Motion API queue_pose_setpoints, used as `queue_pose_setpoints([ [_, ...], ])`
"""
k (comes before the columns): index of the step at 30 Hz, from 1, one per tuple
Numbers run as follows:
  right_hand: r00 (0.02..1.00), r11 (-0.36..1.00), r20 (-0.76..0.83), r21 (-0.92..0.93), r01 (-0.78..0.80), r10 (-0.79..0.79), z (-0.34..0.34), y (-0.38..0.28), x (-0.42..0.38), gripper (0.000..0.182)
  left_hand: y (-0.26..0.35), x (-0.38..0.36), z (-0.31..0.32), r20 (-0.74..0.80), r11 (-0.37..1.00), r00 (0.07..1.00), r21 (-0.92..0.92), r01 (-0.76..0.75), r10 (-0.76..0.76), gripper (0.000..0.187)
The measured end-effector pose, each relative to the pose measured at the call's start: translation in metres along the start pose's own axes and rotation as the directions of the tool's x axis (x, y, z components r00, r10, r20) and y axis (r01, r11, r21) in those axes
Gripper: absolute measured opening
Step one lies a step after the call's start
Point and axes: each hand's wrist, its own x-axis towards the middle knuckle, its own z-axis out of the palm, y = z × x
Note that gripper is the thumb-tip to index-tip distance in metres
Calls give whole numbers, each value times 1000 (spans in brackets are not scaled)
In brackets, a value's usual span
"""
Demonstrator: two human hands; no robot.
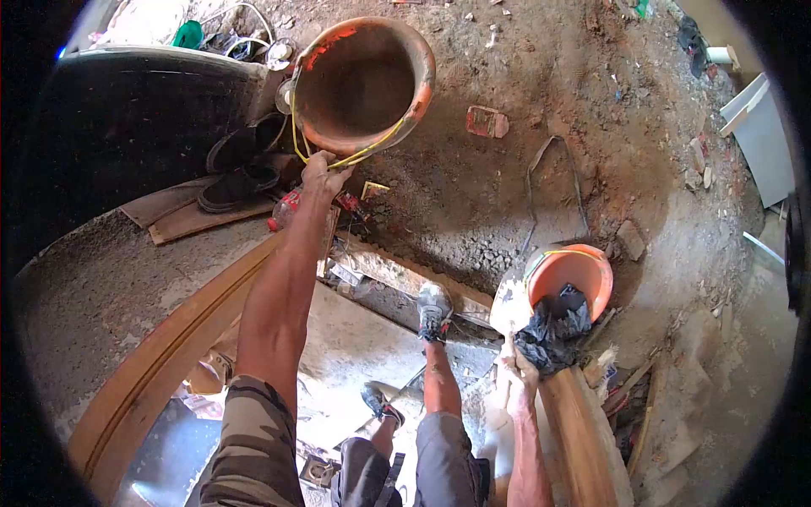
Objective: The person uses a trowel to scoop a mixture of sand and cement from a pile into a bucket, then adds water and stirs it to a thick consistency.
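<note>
My left hand is closed on the yellow handle at the rim of a large orange bucket, whose dusty inside faces me. Lower right, my right hand is closed round the handle of a trowel with a pale, bright blade. Right beside the blade, a smaller orange bucket leans on its side, with a black plastic bag spilling from its mouth. The bottom of the large bucket is hidden inside by shadow.
Dark shoes lie on boards at left, near a red-labelled bottle. A curved wooden frame runs past my left arm. A strap loop and broken stones lie on the dirt. My foot rests by a sill.
</note>
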Motion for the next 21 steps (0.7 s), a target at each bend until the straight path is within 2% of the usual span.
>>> queue_pose_setpoints([
  [3,1000,1000,14,14,-2,2,-2,-1,0,18,0,-20,20,-52,999,998,28,-25,26,27],
  [6,999,998,32,-40,44,-43,5,-13,-6,21,-15,-32,28,182,951,959,181,-250,217,21],
  [8,996,994,47,-80,78,-75,10,-24,-12,23,-22,-69,51,129,919,941,211,-333,312,27],
  [10,994,993,52,-69,97,-93,19,-46,-22,22,-26,-114,60,31,921,946,219,-323,324,34],
  [11,993,994,55,-44,103,-101,22,-54,-29,22,-30,-125,50,26,910,941,247,-333,338,36],
  [13,974,987,180,-60,152,-139,16,-64,-33,22,-42,-157,18,94,869,913,282,-407,397,47],
  [15,963,963,43,-37,266,-264,37,-71,-46,26,-46,-213,-9,-36,879,934,353,-320,355,44],
  [17,941,940,53,-38,338,-336,46,-79,-69,21,-53,-247,-57,38,850,925,382,-363,377,31],
  [18,932,933,50,28,359,-360,50,-75,-75,22,-56,-269,-80,29,836,928,425,-348,372,26],
  [19,930,934,88,23,357,-358,38,-66,-70,21,-73,-266,-122,131,831,896,337,-442,424,22],
  [20,941,944,83,34,327,-329,41,-62,-79,21,-75,-286,-151,87,854,946,411,-319,312,18],
  [21,934,945,149,9,327,-324,37,-54,-83,21,-72,-316,-174,141,832,937,432,-348,318,15],
])
